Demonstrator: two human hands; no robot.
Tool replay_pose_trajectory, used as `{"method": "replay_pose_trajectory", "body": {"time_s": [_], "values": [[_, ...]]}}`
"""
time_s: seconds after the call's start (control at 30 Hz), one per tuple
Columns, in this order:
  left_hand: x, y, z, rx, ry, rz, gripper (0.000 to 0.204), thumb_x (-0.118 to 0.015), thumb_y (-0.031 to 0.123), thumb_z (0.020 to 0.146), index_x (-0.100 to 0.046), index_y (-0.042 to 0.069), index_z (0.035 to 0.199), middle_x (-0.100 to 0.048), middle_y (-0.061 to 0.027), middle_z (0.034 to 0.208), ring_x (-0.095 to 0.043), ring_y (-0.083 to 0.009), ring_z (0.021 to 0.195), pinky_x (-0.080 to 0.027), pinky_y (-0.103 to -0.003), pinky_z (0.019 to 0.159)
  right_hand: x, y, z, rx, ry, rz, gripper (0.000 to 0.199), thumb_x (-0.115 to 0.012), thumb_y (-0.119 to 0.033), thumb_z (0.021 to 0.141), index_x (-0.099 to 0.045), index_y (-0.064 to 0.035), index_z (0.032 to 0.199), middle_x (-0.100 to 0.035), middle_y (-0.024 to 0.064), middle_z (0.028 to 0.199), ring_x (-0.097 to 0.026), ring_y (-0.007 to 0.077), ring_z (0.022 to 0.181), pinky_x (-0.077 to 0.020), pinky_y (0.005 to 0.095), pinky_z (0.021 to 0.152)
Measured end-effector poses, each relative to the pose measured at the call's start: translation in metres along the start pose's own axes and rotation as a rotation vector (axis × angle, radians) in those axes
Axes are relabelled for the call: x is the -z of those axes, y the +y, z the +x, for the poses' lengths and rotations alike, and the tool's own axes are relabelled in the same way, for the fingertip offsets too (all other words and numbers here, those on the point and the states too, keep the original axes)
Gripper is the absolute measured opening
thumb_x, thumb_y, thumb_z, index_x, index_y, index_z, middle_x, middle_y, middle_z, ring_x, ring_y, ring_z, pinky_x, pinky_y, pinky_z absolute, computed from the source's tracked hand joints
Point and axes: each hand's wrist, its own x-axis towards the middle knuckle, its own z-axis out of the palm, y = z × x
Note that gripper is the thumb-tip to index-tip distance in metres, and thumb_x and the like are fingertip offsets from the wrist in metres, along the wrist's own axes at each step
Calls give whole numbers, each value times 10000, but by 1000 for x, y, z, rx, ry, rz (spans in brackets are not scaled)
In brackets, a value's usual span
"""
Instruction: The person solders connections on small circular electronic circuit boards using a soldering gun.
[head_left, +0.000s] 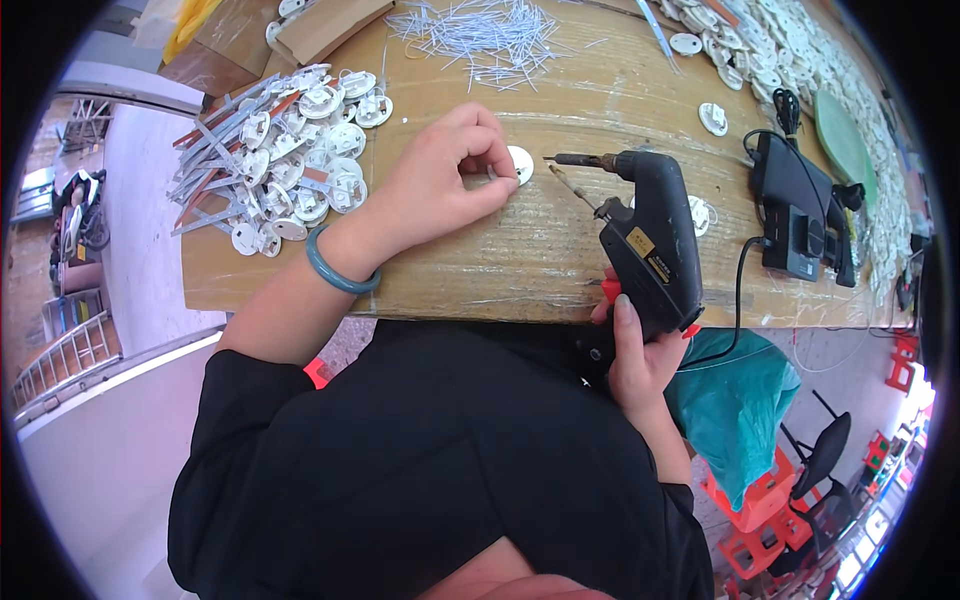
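Black top [430, 460], short-sleeved, plain, loosely creased, covering torso and both shoulders. Teal bangle [338, 268], smooth and rounded, on left wrist. Forearms bare below the sleeves. Right wrist apparently without ornament, though partly hidden. No visible print or fastening on the fabric.

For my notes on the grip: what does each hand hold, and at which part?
The right hand holds the black soldering gun by its handle. The left hand pinches the small white disc at its edge.

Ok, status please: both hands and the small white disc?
Left hand pinches white disc on table. Right hand grips black soldering gun. Tip clear of disc.
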Motion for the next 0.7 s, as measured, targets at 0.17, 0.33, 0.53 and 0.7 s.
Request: {"method": "replay_pose_trajectory", "body": {"time_s": [0.17,0.33,0.53,0.7], "values": [[1,2,0,15,16,-45,89,-701,34,789,-612,27,796,-551,-36,953,-546,-116,804,-458,-251,698,6,11,-4,113,-70,-235,468,-679,18,863,-452,48,1271,-605,133,1129,-589,178,1006,-442,281,892],[0,-2,1,-12,21,-25,96,-683,13,784,-587,10,784,-550,-46,953,-576,-109,773,-499,-241,685,5,13,-4,100,-92,-252,466,-685,14,857,-465,49,1267,-588,138,1143,-578,180,1005,-437,287,896],[-2,-4,0,-37,27,-31,101,-670,0,786,-570,-2,780,-543,-52,957,-587,-103,758,-519,-233,689,4,11,-2,127,-111,-299,453,-690,6,859,-470,48,1252,-578,125,1125,-569,170,985,-433,277,886],[-2,-4,0,-41,27,-37,108,-670,0,789,-562,-5,779,-541,-51,960,-587,-105,767,-519,-235,702,1,9,-1,104,-97,-268,442,-691,-3,863,-476,45,1246,-576,119,1120,-564,164,985,-433,276,882]]}}
